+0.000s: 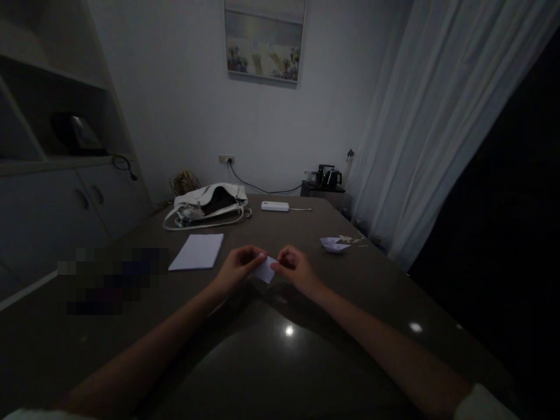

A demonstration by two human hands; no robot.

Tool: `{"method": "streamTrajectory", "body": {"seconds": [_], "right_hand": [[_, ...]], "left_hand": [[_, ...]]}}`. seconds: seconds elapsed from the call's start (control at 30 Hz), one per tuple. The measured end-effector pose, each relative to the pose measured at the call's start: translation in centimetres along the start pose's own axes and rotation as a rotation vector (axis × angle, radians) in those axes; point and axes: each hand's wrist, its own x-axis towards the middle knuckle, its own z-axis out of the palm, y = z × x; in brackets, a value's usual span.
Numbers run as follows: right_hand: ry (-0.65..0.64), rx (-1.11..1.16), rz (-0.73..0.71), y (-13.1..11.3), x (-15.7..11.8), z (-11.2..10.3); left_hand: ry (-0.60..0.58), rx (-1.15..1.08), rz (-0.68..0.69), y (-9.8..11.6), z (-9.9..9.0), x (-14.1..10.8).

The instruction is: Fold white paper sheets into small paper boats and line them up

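Note:
A small piece of folded white paper (265,270) is held up between both hands over the middle of the dark table (262,361). My left hand (240,265) pinches its upper left part, thumb on the near face. On the other side, my right hand (298,269) grips the right edge between thumb and curled fingers. To the left of my hands lies a stack of white paper sheets (198,252). A folded paper boat (334,245) rests on the table to the right.
Behind the paper stack sits a white handbag (210,204). A white power bank (275,206) with a short cable lies near the far edge. Small scraps (350,238) are scattered beside the boat. A white curtain (406,128) hangs along the right side.

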Motion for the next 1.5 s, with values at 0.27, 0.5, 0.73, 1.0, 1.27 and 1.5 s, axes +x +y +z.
{"method": "streamTrajectory", "body": {"seconds": [0.27,0.5,0.73,1.0,1.27,1.5], "right_hand": [[0.116,0.140,0.085,0.9,0.4,-0.2],[0.084,0.105,0.155,0.9,0.5,-0.5],[0.097,0.148,0.143,0.8,0.4,-0.4],[-0.002,0.063,0.114,0.6,0.4,-0.6],[-0.220,0.012,0.226,1.3,0.3,-0.6],[-0.168,0.023,0.241,1.2,0.4,-0.7]], "left_hand": [[-0.066,0.135,-0.047,-1.2,-0.6,0.5],[-0.067,0.094,-0.028,-1.5,-0.6,0.6],[-0.063,0.000,-0.097,-1.2,-0.6,0.7],[-0.038,-0.067,-0.162,-0.8,-0.4,0.6],[0.078,-0.095,-0.210,-0.9,-0.6,0.6],[0.034,-0.079,-0.208,-1.7,-0.6,0.7]]}}
